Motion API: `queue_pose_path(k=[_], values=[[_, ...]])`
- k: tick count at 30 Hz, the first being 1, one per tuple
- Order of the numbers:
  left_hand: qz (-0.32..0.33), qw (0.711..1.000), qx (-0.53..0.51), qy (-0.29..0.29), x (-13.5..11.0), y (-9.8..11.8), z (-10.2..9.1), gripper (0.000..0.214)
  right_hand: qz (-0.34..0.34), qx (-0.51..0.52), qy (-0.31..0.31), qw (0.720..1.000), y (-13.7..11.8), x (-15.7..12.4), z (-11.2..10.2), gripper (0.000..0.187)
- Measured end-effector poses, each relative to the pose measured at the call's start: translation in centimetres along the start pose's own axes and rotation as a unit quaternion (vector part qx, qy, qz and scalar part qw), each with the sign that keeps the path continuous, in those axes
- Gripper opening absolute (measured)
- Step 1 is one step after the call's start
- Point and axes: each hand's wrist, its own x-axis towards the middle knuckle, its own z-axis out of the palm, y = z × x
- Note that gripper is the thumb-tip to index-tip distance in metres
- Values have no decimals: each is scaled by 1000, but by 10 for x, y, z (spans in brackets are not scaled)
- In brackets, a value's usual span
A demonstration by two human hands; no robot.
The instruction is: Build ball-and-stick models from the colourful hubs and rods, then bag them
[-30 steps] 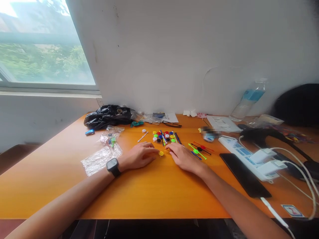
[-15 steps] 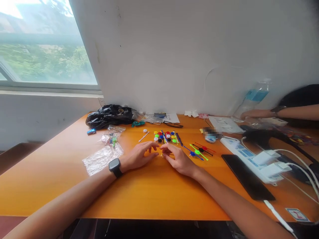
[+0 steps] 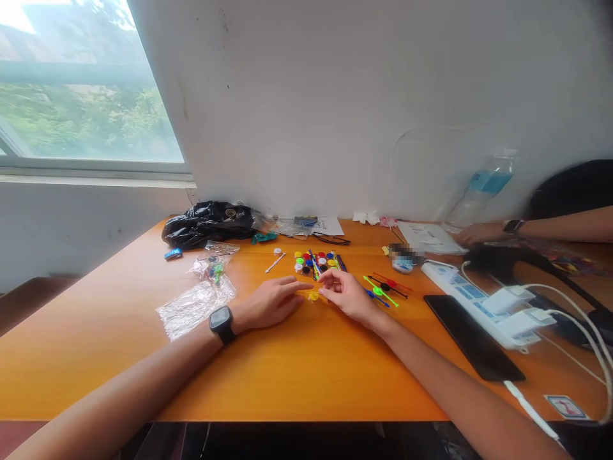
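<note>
A yellow spinner (image 3: 313,296), a round base with a thin arrow, sits on the table between my hands. My left hand (image 3: 271,301) reaches in from the left with its index finger stretched out to the spinner's arrow; whether it touches is unclear. Close on the other side, my right hand (image 3: 352,299) has curved fingers, with thumb and index tips apart. Just beyond are round plastic bases (image 3: 306,270) in several colours, with loose arrows (image 3: 340,262) among them. Green (image 3: 378,291), blue (image 3: 370,294), black (image 3: 384,287) and red (image 3: 391,284) spinners lie right of my right hand.
A white arrow (image 3: 275,262) lies beyond my left hand. Clear plastic bags (image 3: 191,313) and a black bag (image 3: 211,223) are on the left. Rightward are a phone (image 3: 472,335), a power strip (image 3: 472,300) and another person's hand (image 3: 479,233) near a bottle (image 3: 491,182).
My left index finger has straightened toward the yellow spinner. My right fingers have drawn slightly right and up, leaving more of the spinner in sight.
</note>
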Motion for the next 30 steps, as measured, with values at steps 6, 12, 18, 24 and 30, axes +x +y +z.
queue_pose_path(k=[6,12,18,24,30], values=[[9,999,43,-23,1,3,1,40,1,6,1,1000,3,1,-1,23],[40,998,35,-18,2,3,0,40,1,-2,-8,1000,3,2,-4,21],[51,996,72,-12,1,0,4,38,-19,-14,-4,1000,7,2,2,20],[51,995,90,3,1,-2,4,33,-61,-50,-6,997,4,-2,12,16],[72,993,91,-14,4,1,3,29,-85,-109,22,990,-5,-5,8,10]])
